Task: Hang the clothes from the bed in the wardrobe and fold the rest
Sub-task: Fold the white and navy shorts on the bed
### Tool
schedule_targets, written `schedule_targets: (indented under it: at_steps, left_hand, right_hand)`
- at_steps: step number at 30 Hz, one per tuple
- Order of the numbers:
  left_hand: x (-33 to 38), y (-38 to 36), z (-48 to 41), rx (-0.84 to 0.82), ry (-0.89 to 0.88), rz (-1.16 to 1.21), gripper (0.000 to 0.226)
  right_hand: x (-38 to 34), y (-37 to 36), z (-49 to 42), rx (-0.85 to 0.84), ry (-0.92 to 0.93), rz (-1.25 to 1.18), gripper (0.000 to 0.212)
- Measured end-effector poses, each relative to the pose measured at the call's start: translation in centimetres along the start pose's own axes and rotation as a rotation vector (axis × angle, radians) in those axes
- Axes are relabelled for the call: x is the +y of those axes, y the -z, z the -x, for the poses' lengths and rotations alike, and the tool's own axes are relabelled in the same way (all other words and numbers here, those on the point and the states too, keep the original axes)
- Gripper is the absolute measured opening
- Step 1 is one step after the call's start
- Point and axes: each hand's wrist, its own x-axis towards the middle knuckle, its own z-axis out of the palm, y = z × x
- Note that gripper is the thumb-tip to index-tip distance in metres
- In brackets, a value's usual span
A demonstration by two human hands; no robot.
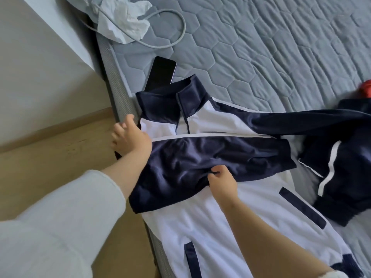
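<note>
- Looking down, we see a navy-and-white track jacket [230,207] lying front-up on the bed [261,47], close to the bed's left edge, collar pointing away from us and the zip closed.
- We see one navy sleeve [210,155] folded across the jacket's chest.
- Our left hand [130,137] rests at the jacket's shoulder by the edge of the bed, fingers loosely spread and relaxed, gripping nothing that we can see.
- Our right hand [220,179] pinches a fold of the folded sleeve's lower edge between thumb and curled fingers.
- We see the other sleeve stretched out to the right, reaching a second dark navy garment with white stripes [341,177] bunched just beside the jacket.
- We notice a dark phone [160,75] lying face-up on the bed, its near end tucked under the jacket's collar.
- We see crumpled white tissue [124,19] and a grey cable [172,37] farther up the bed, and something red [365,89] at the right edge, too cropped to tell what it is.
</note>
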Motion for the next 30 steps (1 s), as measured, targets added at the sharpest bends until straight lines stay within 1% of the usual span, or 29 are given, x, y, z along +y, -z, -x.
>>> schedule_targets:
  at_steps: [1,2,3,4,5,7,8,9,11,13,15,16,18,21,23,25,27,28,29,30]
  left_hand:
    - [0.7,-0.2,1.5,0.055,-0.092,-0.039,0.044]
    - [1.5,-0.5,3.1,0.081,-0.241,-0.044,0.047]
    - [2.4,-1.0,4.7,0.056,-0.391,-0.034,0.044]
    - [3.4,-1.5,6.1,-0.024,-0.502,-0.011,0.039]
    - [4.5,-2.1,7.4,-0.157,-0.557,0.013,0.033]
    - [6.5,-3.5,10.0,-0.494,-0.588,0.047,0.027]
    - [7.6,-4.3,11.2,-0.629,-0.6,0.049,0.028]
    - [8.5,-5.1,12.6,-0.73,-0.616,0.03,0.032]
    - [10.2,-6.6,15.0,-0.863,-0.634,-0.051,0.047]
    - [11.4,-7.9,17.1,-0.947,-0.617,-0.19,0.061]
    - [12.0,-8.7,18.5,-0.966,-0.586,-0.305,0.067]
    - [12.2,-9.0,19.0,-0.953,-0.562,-0.324,0.067]
    - [12.6,-9.0,20.0,-0.902,-0.501,-0.29,0.063]
    - [13.0,-8.8,21.4,-0.86,-0.426,-0.179,0.058]
    - [13.2,-8.6,22.3,-0.846,-0.387,-0.099,0.056]
    - [13.4,-8.4,23.3,-0.826,-0.352,0.002,0.054]
    - [13.4,-8.1,24.1,-0.8,-0.326,0.095,0.05]
    - [13.5,-7.9,24.5,-0.788,-0.313,0.129,0.049]
    - [13.5,-7.5,24.8,-0.78,-0.294,0.162,0.048]
    - [13.6,-7.1,25.0,-0.775,-0.272,0.201,0.046]
  right_hand:
    - [0.0,0.8,-0.2,0.03,-0.012,-0.009,0.025]
    - [0.1,1.8,-0.5,0.062,-0.022,-0.015,0.026]
    - [0.3,2.9,-0.7,0.092,-0.029,-0.019,0.027]
    - [0.5,4.1,-1.0,0.119,-0.033,-0.025,0.028]
    - [0.7,5.4,-1.2,0.144,-0.035,-0.036,0.029]
    - [1.4,8.0,-1.6,0.199,-0.043,-0.073,0.029]
    - [1.8,9.3,-1.8,0.233,-0.045,-0.092,0.028]
    - [2.2,10.6,-1.9,0.271,-0.044,-0.117,0.027]
    - [3.4,13.2,-1.9,0.367,-0.038,-0.202,0.025]
    - [5.0,16.0,-1.7,0.493,-0.046,-0.31,0.029]
    - [6.7,18.8,-1.6,0.643,-0.034,-0.387,0.041]
    - [7.5,20.1,-1.5,0.709,-0.027,-0.4,0.047]
    - [9.0,22.3,-1.5,0.791,-0.034,-0.372,0.057]
    - [10.4,25.1,-1.9,0.833,-0.131,-0.169,0.069]
    - [11.3,26.8,-2.5,0.765,-0.25,-0.048,0.072]
    - [12.0,28.3,-3.2,0.604,-0.355,-0.116,0.062]
    - [12.0,29.0,-3.0,0.439,-0.366,-0.243,0.041]
    - [11.8,29.0,-2.8,0.413,-0.33,-0.233,0.029]
    - [11.2,28.8,-2.3,0.425,-0.281,-0.168,0.018]
    - [10.6,28.5,-1.8,0.468,-0.221,-0.086,0.013]
